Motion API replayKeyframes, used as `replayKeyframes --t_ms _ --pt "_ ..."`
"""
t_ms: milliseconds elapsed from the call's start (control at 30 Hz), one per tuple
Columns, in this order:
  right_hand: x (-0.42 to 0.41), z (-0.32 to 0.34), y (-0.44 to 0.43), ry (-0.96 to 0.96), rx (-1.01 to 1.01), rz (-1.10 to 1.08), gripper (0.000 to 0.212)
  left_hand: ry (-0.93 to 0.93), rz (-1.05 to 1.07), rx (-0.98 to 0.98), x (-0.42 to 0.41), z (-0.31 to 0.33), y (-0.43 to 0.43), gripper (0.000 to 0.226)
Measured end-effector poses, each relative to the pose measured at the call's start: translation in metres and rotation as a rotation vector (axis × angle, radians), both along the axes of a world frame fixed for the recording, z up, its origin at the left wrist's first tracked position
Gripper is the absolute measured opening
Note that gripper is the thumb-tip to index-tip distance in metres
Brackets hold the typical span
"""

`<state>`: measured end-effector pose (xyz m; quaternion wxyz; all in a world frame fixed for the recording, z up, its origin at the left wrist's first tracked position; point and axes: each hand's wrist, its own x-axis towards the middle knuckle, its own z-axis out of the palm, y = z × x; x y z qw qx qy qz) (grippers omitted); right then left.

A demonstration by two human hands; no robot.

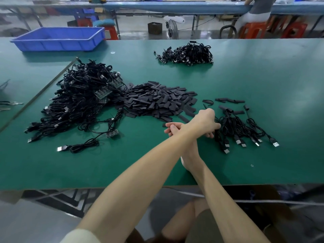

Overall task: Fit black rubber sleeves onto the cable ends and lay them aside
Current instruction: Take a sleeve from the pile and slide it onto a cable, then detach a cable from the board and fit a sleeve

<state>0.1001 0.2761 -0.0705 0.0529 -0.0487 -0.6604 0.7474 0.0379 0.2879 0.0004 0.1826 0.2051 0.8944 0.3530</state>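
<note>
Two bare forearms cross over the green bench [263, 85]. The left hand [204, 120] reaches over to the right, knuckles up, its fingers bent down at the left edge of a small bunch of cables [240, 130]. These lie side by side with their USB plugs pointing toward the near edge. Whether the fingers have hold of a cable there cannot be told.

The right hand [172, 129] lies under the left forearm and is mostly hidden. Only a few fingertips stick out to the left, just beside one stray sleeve [164, 125], and their grip cannot be told either.

Behind the hands, a broad pile of black rubber sleeves [157, 100] spreads across the middle of the bench. It touches a large tangled heap of cables [78, 102] on its left, where small circuit boards show among the wires. One coiled cable [84, 144] lies apart in front of that heap. A few loose sleeves [229, 100] sit between the sleeve pile and the small bunch.

A further pile of cables [187, 54] rests well back on the bench, and a blue plastic tray [59, 38] stands at the far left corner. Beyond the bench, a person [254, 14] sits on a red stool at another long bench.
</note>
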Motion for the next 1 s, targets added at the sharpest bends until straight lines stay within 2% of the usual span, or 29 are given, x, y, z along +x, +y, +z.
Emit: replayKeyframes --t_ms 133,233,400,533,600,667,767,867,933,1000 --pt "0.000 0.000 -0.001 -0.014 -0.090 0.007 0.016 -0.040 0.075 0.106 -0.001 -0.007 -0.001 0.020" --pt "0.001 0.000 0.000 0.015 -0.095 0.019 0.017 -0.137 0.126 0.221 -0.005 -0.005 -0.008 0.017" --pt "0.002 0.001 0.001 0.024 -0.142 0.036 0.025 -0.324 0.030 0.316 -0.003 0.000 -0.012 0.024" --pt "0.001 -0.003 0.001 0.022 -0.128 0.033 0.025 -0.379 -0.093 0.329 -0.001 0.005 -0.014 0.035" --pt "0.001 -0.004 0.001 0.013 -0.127 0.042 0.025 -0.313 -0.148 0.301 0.002 0.006 -0.016 0.038" --pt "0.000 -0.004 0.001 0.005 -0.160 0.069 0.024 -0.166 -0.144 0.292 0.008 0.005 -0.021 0.036" --pt "-0.001 0.000 -0.003 -0.036 -0.147 0.095 0.024 0.041 0.010 0.472 0.017 0.006 -0.039 0.028" --pt "-0.002 -0.002 -0.007 0.033 0.161 0.037 0.021 0.179 0.234 0.649 0.023 0.007 -0.082 0.029" --pt "0.001 0.000 -0.009 0.087 0.166 0.050 0.024 0.319 0.342 0.564 0.027 0.006 -0.124 0.030" --pt "0.002 0.002 -0.008 0.081 0.132 0.067 0.019 0.514 0.373 0.258 0.031 0.001 -0.171 0.025"
